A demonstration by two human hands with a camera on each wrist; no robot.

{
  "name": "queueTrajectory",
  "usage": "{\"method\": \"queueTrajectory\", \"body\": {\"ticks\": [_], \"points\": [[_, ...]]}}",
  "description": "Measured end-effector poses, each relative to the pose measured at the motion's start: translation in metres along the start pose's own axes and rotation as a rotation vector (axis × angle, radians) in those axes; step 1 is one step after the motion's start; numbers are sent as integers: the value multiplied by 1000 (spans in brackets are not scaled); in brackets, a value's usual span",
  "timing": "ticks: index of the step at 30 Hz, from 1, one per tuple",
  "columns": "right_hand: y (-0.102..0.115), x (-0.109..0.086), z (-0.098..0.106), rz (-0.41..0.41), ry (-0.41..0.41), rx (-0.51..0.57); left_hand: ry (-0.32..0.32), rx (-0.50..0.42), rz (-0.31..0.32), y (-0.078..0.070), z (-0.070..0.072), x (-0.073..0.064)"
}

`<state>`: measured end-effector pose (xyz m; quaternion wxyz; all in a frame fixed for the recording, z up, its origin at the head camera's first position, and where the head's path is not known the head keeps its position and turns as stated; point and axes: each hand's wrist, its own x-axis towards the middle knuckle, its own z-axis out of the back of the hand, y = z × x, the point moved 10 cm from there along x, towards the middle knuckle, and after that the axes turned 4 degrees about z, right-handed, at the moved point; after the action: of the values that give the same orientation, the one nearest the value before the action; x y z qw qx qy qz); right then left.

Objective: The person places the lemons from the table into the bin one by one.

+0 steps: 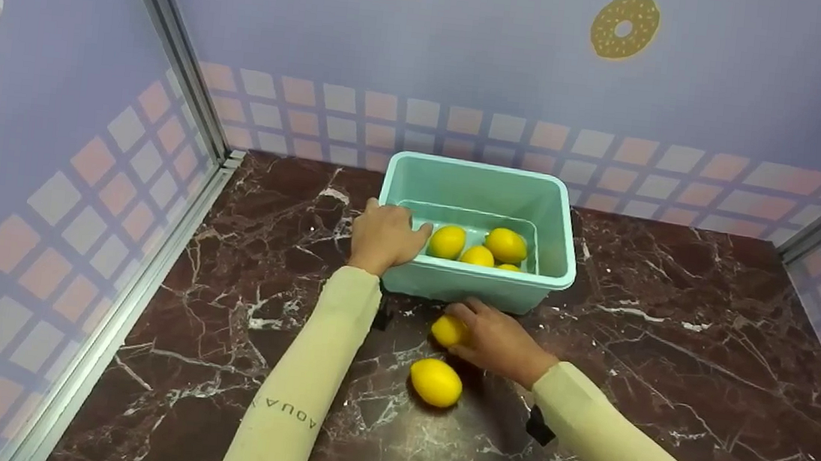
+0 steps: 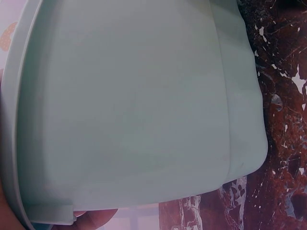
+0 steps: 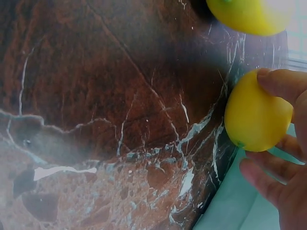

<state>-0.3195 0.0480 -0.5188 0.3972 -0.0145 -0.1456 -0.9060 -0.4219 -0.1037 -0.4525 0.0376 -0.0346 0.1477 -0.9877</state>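
A pale green plastic bin point(image 1: 465, 288) stands on the marbled tabletop, with several lemons point(image 1: 505, 246) inside. My left hand point(image 1: 386, 237) grips its rim at the front left corner, thumb over the edge. The left wrist view is filled by the bin's outer wall point(image 2: 134, 105). Just in front of the bin, my right hand point(image 1: 494, 338) holds a lemon point(image 1: 449, 331) between thumb and fingers; the right wrist view shows this lemon point(image 3: 256, 112) by the thumb and fingers. Nearer me, another lemon point(image 1: 436, 383) lies loose on the table.
Behind the bin rises a purple patterned wall point(image 1: 472, 56). Side panels stand left point(image 1: 27, 148) and right, with a metal rail point(image 1: 139, 310) along the left edge. The dark red marbled tabletop point(image 1: 669, 361) extends to both sides of the bin.
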Motion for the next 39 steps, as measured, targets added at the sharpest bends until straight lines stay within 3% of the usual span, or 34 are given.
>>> {"method": "queueTrajectory", "body": {"ticks": [11,39], "points": [[0,-2,-7,-10,49,36,9,2,-4,0,-1,0],[8,-3,8,44,-14,-2,14,2,8,1,-2,1]]}}
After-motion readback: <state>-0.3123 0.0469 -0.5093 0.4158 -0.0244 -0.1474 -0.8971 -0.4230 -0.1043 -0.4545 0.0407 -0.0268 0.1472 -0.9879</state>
